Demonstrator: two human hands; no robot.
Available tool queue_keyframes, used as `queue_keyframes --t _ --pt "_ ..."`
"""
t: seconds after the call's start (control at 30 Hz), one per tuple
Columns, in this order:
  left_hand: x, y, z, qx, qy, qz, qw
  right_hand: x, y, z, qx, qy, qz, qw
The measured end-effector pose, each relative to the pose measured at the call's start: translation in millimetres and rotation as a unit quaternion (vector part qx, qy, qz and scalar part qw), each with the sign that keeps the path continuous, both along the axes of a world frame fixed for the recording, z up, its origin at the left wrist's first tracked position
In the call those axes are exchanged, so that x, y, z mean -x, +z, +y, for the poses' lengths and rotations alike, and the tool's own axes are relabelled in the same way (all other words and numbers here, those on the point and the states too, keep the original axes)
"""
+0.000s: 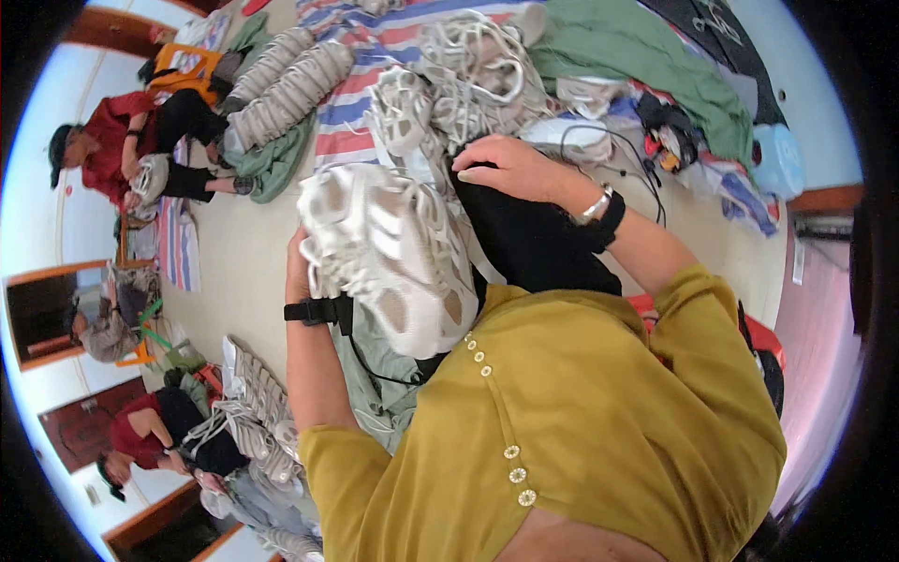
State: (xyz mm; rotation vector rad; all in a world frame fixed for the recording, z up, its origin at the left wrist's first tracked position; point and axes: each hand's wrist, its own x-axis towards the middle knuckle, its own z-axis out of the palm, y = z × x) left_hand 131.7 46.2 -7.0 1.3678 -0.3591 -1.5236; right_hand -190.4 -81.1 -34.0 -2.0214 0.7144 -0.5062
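Note:
A pair of white sneakers [391,245] with beige mesh panels lies close together above my lap. Against their left side my left hand [297,260] grips the pair, its fingers mostly hidden behind the shoes. My right hand [513,169] rests on my black-trousered knee [534,234], fingers stretched out and nothing visible in them. Just beyond the pair, more white sneakers [401,110] and a heap of laced shoes [478,70] lie on the floor. A grey-green cloth [379,375] shows under my left forearm.
Rows of shoes [292,89] lie on a striped sheet [348,140] at the far left. A person in red [108,150] handles a shoe; another [150,431] sits lower left beside stacked shoes [257,403]. At right are a black cable [646,164], green cloth [627,56] and blue tub [779,161].

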Motion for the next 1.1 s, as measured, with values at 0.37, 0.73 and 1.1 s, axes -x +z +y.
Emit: queue_keyframes --t 0.37,0.73,1.1 --pt "20 5 -17 0.068 -0.193 -0.147 0.968 -72 49 33 -0.196 -0.013 -0.16 0.967" --pt "22 -21 -1 0.122 -0.128 -0.079 0.981 -72 16 23 -0.539 -0.072 -0.073 0.836" --pt "20 91 61 0.228 0.013 0.045 0.973 -98 105 59 -0.268 0.126 -0.243 0.924"
